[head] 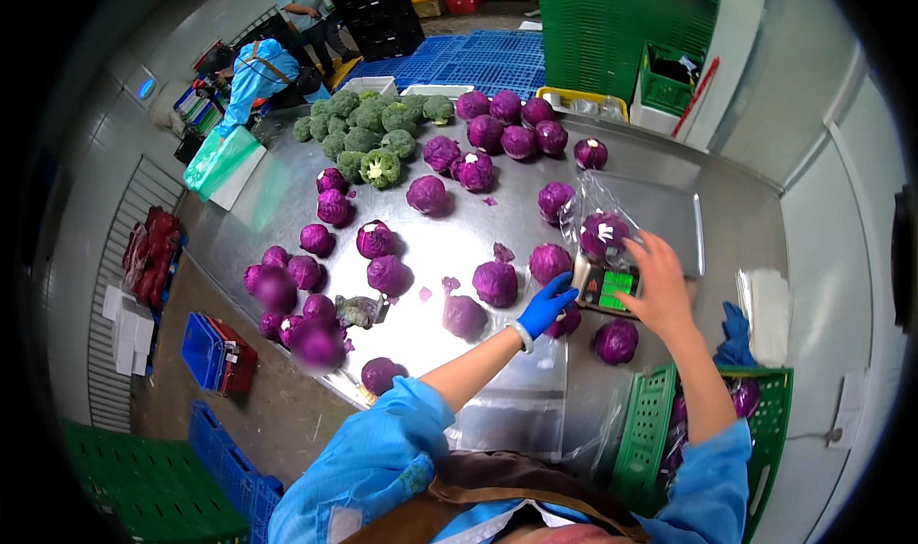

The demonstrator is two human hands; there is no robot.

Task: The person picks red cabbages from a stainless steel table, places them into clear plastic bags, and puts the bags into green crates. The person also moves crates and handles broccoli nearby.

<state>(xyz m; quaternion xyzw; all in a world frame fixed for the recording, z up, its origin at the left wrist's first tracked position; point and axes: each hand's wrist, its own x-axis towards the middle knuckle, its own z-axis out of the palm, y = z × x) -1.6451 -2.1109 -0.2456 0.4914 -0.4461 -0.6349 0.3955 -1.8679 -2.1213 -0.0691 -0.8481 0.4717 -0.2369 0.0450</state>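
Observation:
A red cabbage (602,234) in a clear plastic bag (589,198) rests on the tray of a digital scale (613,289) with a lit green display. My left hand (549,306), in a blue glove, is just left of the scale, over a loose red cabbage (564,322); its fingers are spread and hold nothing that I can see. My bare right hand (656,279) is at the scale's right, fingers apart, its fingertips near the bagged cabbage; whether they touch the bag I cannot tell. Several loose red cabbages (495,284) lie about the steel table (445,257).
Broccoli heads (380,168) are heaped at the table's far side. A green crate (649,422) with bagged cabbages stands near my right forearm. Clear plastic bags (509,400) lie before me. A metal tray (667,214) sits behind the scale. A co-worker (262,74) bends at the far left corner.

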